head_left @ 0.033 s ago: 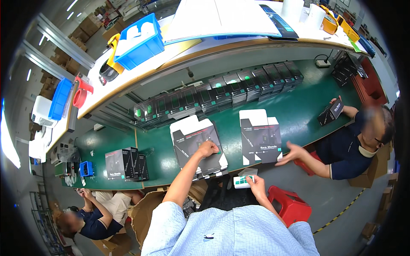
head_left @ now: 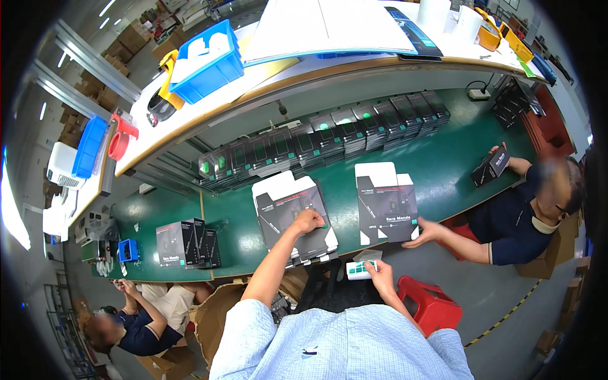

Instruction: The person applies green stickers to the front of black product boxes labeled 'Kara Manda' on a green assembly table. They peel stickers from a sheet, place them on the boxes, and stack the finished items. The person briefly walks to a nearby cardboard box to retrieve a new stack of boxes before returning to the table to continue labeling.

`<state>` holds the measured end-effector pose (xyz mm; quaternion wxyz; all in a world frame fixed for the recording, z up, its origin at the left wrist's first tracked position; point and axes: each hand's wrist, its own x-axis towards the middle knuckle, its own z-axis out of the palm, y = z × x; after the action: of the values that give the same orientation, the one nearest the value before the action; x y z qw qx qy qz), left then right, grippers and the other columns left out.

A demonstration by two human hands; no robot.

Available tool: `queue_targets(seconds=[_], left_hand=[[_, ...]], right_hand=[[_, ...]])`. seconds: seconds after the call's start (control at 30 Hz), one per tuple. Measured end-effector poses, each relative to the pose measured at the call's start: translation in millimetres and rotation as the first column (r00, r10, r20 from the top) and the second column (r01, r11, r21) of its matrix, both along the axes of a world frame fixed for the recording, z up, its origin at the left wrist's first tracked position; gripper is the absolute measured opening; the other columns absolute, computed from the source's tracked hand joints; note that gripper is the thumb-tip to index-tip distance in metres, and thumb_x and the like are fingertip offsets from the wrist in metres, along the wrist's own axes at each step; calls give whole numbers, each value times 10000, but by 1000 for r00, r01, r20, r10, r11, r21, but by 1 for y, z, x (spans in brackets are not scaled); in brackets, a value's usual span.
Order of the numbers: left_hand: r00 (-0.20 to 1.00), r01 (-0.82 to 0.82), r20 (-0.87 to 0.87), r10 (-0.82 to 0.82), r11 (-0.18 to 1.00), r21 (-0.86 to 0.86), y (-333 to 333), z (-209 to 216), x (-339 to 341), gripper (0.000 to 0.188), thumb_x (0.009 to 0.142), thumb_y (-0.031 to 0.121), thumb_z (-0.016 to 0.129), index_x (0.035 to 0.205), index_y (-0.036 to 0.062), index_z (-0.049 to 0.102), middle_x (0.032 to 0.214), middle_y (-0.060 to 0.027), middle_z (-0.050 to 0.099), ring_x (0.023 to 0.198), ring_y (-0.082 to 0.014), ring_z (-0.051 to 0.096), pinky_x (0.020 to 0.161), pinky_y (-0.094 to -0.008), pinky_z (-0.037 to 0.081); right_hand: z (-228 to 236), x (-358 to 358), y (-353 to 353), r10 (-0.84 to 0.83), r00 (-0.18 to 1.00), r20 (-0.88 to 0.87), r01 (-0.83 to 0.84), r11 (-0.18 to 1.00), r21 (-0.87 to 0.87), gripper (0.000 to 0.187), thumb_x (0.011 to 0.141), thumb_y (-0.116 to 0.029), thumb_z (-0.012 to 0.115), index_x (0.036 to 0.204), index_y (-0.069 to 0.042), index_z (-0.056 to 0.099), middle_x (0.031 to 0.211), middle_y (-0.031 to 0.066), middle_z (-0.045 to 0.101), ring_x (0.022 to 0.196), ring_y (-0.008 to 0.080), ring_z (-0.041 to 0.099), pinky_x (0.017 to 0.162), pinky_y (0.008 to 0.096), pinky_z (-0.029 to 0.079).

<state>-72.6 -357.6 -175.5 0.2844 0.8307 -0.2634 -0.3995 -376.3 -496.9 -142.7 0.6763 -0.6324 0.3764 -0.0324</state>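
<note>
My left hand (head_left: 308,221) rests on the top of a stack of flat, unfolded black-and-grey cartons (head_left: 288,218) with white flaps. Its fingers are drawn together at a small green sticker (head_left: 325,226) near the carton's right edge. Below the table edge, my right hand (head_left: 382,280) grips a white roll of green labels (head_left: 361,270). To the right, another flat carton (head_left: 387,206) lies on the table with a green sticker at its lower right. A co-worker's hand (head_left: 425,232) touches that carton's lower right corner.
Long rows of stacked dark boxes (head_left: 304,144) line the back of the green table (head_left: 342,174). Several dark boxes (head_left: 183,244) stand at the left. A co-worker (head_left: 525,209) sits at the right with a small black box (head_left: 491,167); another person sits lower left. A red stool (head_left: 434,307) stands beside me.
The right co-worker's near hand has moved slightly down and left onto the corner of the flat carton. My hands look still.
</note>
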Motion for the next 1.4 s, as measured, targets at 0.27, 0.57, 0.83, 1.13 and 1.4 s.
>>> queue_targets(seconds=[0.27, 0.57, 0.83, 1.13, 1.4], left_hand=[[997, -18, 69, 18, 1000, -12, -4, 15, -8, 84, 742, 116, 691, 796, 53, 703, 777, -72, 674, 727, -160, 632, 676, -285, 491], [994, -54, 93, 53, 999, 9, -4, 13, -11, 91, 711, 196, 703, 772, 129, 717, 774, -36, 690, 759, -158, 649, 731, -308, 482], [984, -92, 151, 93, 996, -18, -4, 24, -19, 168, 653, 259, 753, 708, 108, 703, 700, -43, 676, 701, -178, 649, 693, -341, 488], [912, -218, 375, 165, 970, 104, -18, 27, -14, 364, 492, 220, 865, 688, 75, 594, 692, -97, 651, 704, -253, 639, 653, -383, 491], [819, -144, 476, 320, 918, -369, 3, 18, -27, 218, 784, 112, 541, 945, -1, 635, 896, -221, 627, 875, -376, 598, 761, -437, 467]], right_hand=[[-3, -1, 0, -4, 1000, -6, 4, 1000, -15, 180, 858, -132, 628, 920, 36, 646, 792, 36, 659, 701, 64, 570, 648, 226, 455], [4, 1, -1, 2, 1000, -19, -3, 1000, -21, 180, 859, -134, 626, 913, 37, 644, 793, 36, 661, 705, 64, 575, 652, 226, 457], [6, 1, -2, 29, 1000, -13, -29, 998, -54, 194, 856, -145, 626, 918, 38, 645, 789, 36, 661, 707, 66, 573, 653, 234, 459], [16, 11, 0, 133, 988, -82, -141, 986, -94, 227, 842, -200, 640, 895, 20, 650, 764, 39, 657, 707, 80, 571, 651, 255, 457], [-31, 82, 7, 476, 877, -64, -447, 760, -472, 277, 816, -261, 616, 897, 3, 635, 887, 119, 613, 841, 233, 555, 753, 349, 450]])
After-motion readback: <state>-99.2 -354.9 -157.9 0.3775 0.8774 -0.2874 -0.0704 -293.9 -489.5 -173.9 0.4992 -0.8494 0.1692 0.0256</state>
